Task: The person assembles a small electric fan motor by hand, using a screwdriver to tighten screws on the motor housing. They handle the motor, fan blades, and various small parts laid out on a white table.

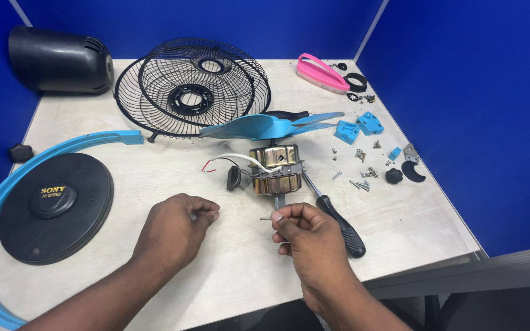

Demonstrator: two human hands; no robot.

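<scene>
Hands first: my right hand (305, 230) pinches a small screw (265, 218) at its fingertips, clear of the table (216, 276); my left hand (176, 230) is curled closed, contents unseen. Just beyond lies the brass-coloured fan motor (275, 168), screwdriver (335, 217) alongside.

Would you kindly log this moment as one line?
right hand: pinches small screw | left hand: closed, nothing visible | fan motor, screwdriver nearby

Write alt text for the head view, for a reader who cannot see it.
The right hand pinches a small metal pin beside the loosely closed left hand, above a pale wooden table. Just beyond lie a brass-coloured fan motor, a black-handled screwdriver, a light blue fan blade and black wire fan guards.
</scene>
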